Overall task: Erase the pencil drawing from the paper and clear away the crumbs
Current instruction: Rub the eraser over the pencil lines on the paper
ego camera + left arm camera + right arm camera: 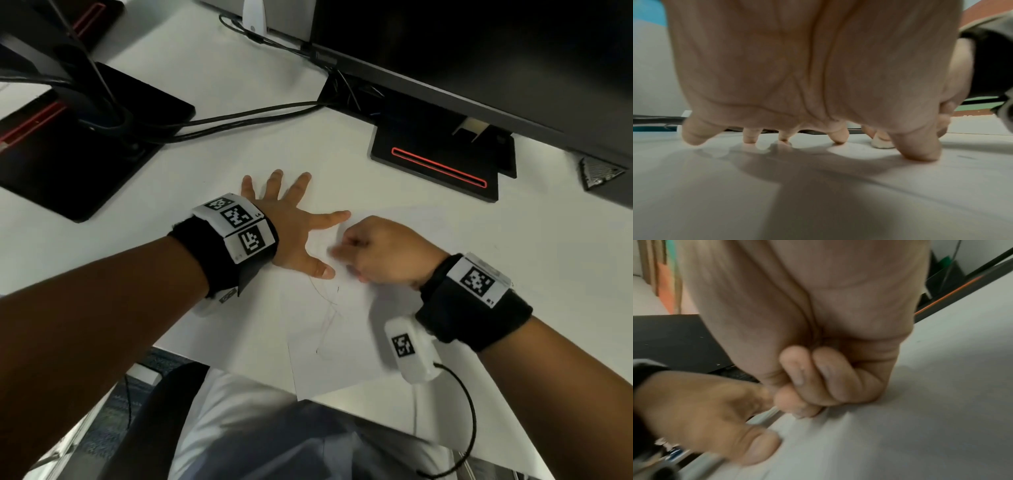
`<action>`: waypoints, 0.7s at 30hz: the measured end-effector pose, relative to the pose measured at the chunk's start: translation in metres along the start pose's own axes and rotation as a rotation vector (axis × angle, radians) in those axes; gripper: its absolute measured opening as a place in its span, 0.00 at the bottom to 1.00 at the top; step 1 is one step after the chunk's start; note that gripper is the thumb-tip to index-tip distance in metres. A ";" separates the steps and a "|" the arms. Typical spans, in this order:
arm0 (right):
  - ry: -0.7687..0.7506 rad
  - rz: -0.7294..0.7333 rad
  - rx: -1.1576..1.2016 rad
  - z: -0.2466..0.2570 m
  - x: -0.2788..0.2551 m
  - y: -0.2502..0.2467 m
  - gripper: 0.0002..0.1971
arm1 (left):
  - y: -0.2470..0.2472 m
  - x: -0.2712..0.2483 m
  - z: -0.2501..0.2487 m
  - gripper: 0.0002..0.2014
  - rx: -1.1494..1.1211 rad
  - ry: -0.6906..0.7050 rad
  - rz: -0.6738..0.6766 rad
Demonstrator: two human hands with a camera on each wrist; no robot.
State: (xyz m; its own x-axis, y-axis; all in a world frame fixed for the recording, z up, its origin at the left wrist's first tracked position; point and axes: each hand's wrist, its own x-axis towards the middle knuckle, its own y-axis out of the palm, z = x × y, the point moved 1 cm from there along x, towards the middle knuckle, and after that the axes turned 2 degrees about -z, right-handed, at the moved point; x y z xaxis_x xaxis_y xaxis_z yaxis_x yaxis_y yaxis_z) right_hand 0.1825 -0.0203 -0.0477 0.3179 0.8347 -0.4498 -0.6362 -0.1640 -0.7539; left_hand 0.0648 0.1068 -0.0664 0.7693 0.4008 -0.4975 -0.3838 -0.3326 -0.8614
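Pinning the paper (342,363) flat, the left hand (291,233) lies spread on the desk (212,68), fingers fanned and straight, its forefinger and thumb reaching right onto the sheet's far-left part. The left wrist view shows the fingertips (838,138) pressing the surface, palm arched above it.

The right hand (383,253) sits just right of that thumb, fingers curled tight. It looks to be pinching a small pale eraser (882,143), seen in the left wrist view as a light lump touching the paper under the fingers; the head view blurs it and the right wrist view hides it behind the knuckles, so the pinch is my reading, not a clear sight.

What the coming stroke turns on: the remaining pencil lines (329,318) lie near of both hands, toward the person, running long from the thumb down toward the sheet's near edge. The eraser is at the far end of that run. So the right hand, the nearer one and the one with the eraser, probably has to pull toward the body along the lines, while the left holds the sheet above. Since the anchor is at the far end only, a pulling stroke should keep the sheet taut, whereas pushing back away may buckle it.

No crumbs are clear enough to see.
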 end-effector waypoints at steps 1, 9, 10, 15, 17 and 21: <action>0.023 -0.012 0.044 -0.004 0.001 -0.003 0.20 | 0.000 -0.001 0.000 0.48 -0.002 0.004 -0.002; 0.058 0.004 0.175 -0.019 0.000 -0.012 0.19 | -0.016 -0.007 0.031 0.52 0.075 0.128 -0.006; 0.053 -0.003 0.133 -0.018 0.001 -0.014 0.19 | -0.016 -0.008 0.032 0.52 0.085 0.130 0.001; -0.123 -0.041 -0.102 0.003 0.003 -0.001 0.20 | -0.019 -0.006 0.022 0.53 0.117 0.107 0.042; -0.135 -0.017 -0.144 0.006 0.006 -0.002 0.20 | -0.021 -0.005 0.021 0.53 0.123 0.101 0.061; -0.084 -0.110 -0.172 0.002 0.016 -0.016 0.20 | -0.021 -0.004 0.020 0.54 0.123 0.095 0.090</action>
State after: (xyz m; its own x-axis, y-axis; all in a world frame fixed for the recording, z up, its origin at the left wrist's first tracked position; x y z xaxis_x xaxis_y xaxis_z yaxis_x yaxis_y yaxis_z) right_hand 0.1964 -0.0036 -0.0414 0.3142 0.8923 -0.3243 -0.4691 -0.1510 -0.8701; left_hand 0.0593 0.1296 -0.0482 0.7716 0.2903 -0.5660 -0.5079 -0.2545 -0.8229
